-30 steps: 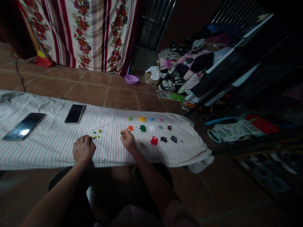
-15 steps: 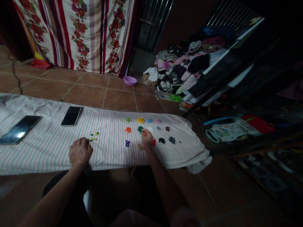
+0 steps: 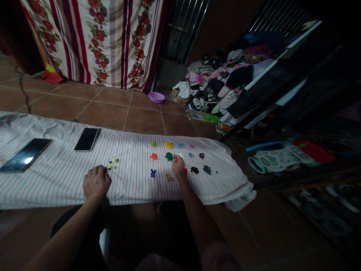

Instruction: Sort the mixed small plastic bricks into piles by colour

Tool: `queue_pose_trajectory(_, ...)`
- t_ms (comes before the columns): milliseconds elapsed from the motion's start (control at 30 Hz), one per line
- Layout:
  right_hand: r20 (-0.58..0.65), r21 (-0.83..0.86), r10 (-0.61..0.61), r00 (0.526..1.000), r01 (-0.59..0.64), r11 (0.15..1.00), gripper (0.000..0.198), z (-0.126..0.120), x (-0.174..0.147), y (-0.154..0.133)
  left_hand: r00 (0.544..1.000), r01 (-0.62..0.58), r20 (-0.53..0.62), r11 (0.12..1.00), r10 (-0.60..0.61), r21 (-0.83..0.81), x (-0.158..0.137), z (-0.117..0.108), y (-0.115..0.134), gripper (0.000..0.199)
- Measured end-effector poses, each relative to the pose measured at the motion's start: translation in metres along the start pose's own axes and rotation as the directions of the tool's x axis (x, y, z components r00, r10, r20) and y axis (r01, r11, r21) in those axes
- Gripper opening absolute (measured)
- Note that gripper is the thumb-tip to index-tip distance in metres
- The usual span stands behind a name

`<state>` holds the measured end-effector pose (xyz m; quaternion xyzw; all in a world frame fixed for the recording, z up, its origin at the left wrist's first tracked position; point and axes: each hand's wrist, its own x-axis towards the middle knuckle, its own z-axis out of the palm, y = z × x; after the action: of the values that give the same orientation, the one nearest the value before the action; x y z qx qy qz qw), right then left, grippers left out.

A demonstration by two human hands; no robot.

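Observation:
My right hand (image 3: 179, 165) is pinched closed just right of a pile of dark green small pieces (image 3: 168, 156); what sits at its fingertips is too small to make out. Under and beside it lie red pieces (image 3: 185, 172) and white pieces (image 3: 181, 155), partly covered. My left hand (image 3: 97, 182) rests on the striped cloth (image 3: 132, 184), knuckles up and fingers curled under, with no object showing in it. Beyond its fingers is a small group of green and yellow pieces (image 3: 113, 164). Orange pieces (image 3: 153, 156) and tan pieces (image 3: 168, 177) form separate piles nearby.
More piles include yellow (image 3: 169, 145), purple (image 3: 153, 173), black (image 3: 194, 170) and dark grey (image 3: 207, 169). Two phones, one nearer (image 3: 87, 139) and one larger (image 3: 25, 155), lie at left. On the floor beyond are a purple basin (image 3: 156, 97) and heaped clothes (image 3: 214, 81).
My right hand has drawn back slightly to the right from the dark green pile, which now shows more fully. My left hand stays in place. The view has shifted a little.

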<state>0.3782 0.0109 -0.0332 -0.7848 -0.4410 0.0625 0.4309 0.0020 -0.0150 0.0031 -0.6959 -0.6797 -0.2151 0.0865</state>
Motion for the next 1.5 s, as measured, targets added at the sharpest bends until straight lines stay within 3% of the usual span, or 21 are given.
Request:
queue_pose_trajectory(300, 0.048, -0.013, -0.017, 0.999, 0.018, 1.000, 0.046, 0.0005, -0.0056, -0.0036, 1.000, 0.011, 0.010, 1.000, -0.011, 0.004, 0.0001, -0.0010, 0.0004, 0.026)
queue_pose_trajectory(1067, -0.003, 0.019, -0.046, 0.999, 0.046, 0.999, 0.047, 0.0027, -0.0047, -0.0047, 0.999, 0.025, 0.034, 0.997, -0.022, -0.078, 0.0005, -0.0030, 0.0006, 0.026)
queue_pose_trajectory(1500, 0.017, 0.087, -0.002, 1.000, 0.001, 0.996, 0.046, -0.0005, -0.0084, -0.0078, 1.000, 0.017, 0.022, 0.999, -0.016, -0.043, 0.0002, -0.0007, -0.0007, 0.025)
